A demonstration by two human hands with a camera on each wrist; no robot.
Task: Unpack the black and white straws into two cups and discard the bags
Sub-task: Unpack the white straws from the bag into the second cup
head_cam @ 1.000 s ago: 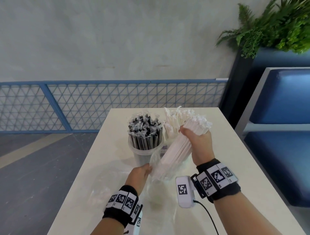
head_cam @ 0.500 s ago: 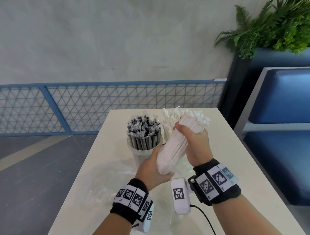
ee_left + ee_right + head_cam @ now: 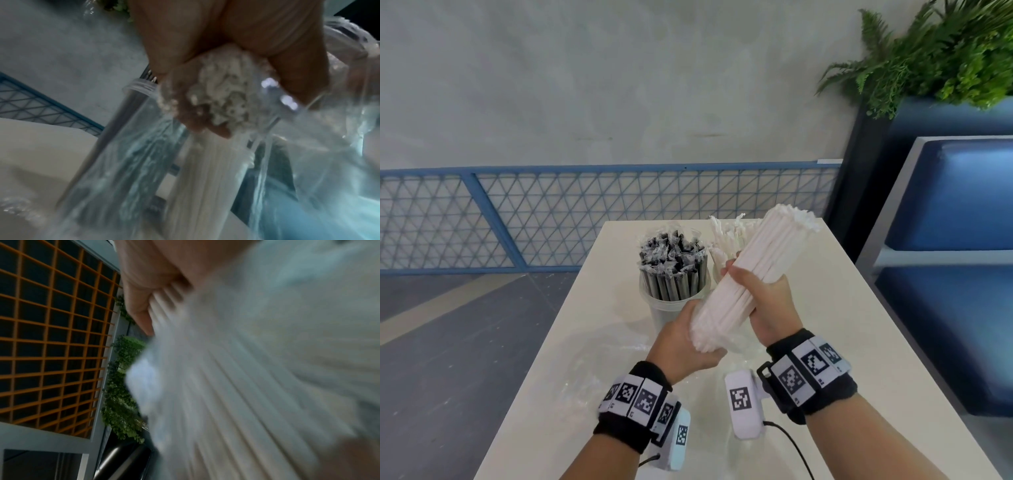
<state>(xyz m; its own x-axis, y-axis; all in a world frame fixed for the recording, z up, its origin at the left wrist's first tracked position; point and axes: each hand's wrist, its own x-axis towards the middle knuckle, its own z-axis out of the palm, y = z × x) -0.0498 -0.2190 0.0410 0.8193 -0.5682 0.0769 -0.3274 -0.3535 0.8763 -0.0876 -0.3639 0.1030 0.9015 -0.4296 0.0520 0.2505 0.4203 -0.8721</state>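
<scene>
I see my left hand [image 3: 688, 346] curled around the near, lower end of the white bundle [image 3: 750, 284], fingers and thumb wrapped under it; the left wrist view shows the straw ends bunched in that grip with clear bag [image 3: 329, 162] film hanging around them. My right hand [image 3: 763, 301] grips the same bundle at its middle, fingers closed over the top of it. The bundle's long axis runs from low and near on my left to high and far on my right, its frayed end pointing up toward the far right corner of the counter [image 3: 859, 342]. It sits between both hands, lifted above the counter. More clear film [image 3: 585, 380] lies crumpled on the counter below my left wrist. Beyond the hands, the black straws [image 3: 671, 263] stand upright in a cup [image 3: 664, 308], with more white straws [image 3: 726, 233] upright just to its right.
</scene>
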